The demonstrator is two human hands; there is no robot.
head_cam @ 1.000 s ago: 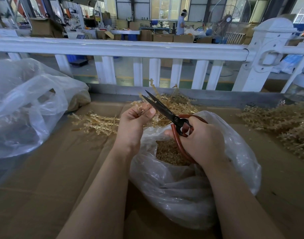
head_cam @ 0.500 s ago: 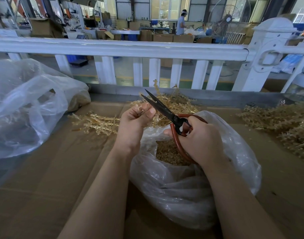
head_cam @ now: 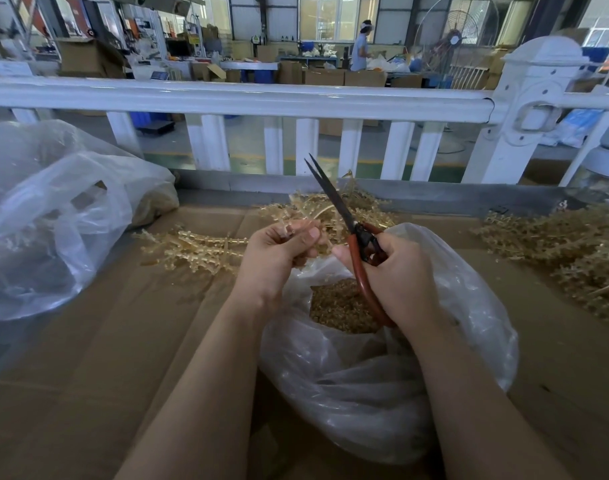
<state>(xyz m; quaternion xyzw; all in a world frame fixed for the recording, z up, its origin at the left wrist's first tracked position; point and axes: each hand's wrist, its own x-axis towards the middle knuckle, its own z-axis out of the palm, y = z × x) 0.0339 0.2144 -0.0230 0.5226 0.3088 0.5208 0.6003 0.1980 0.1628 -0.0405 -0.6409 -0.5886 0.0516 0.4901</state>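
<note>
My right hand [head_cam: 396, 271] grips red-handled scissors [head_cam: 334, 199], their dark blades together and pointing up and away. My left hand [head_cam: 279, 254] pinches a small tan plastic sprue piece [head_cam: 289, 227] between thumb and fingers, just left of the blades. Both hands hover over an open clear plastic bag [head_cam: 434, 358] that holds a heap of small tan cut parts [head_cam: 341, 306]. Behind the hands lies a pile of tan plastic sprue branches [head_cam: 192, 247] on the cardboard-covered table [head_cam: 88, 375].
A large crumpled clear bag [head_cam: 47, 216] sits at the left. More tan sprue branches [head_cam: 573, 258] are heaped at the right. A white railing [head_cam: 244, 98] runs along the table's far edge. A person [head_cam: 362, 46] stands far back in the workshop.
The scissors have swung upward and to the right, away from my left hand, with the blades now together. My left hand has shifted slightly, still pinching the piece.
</note>
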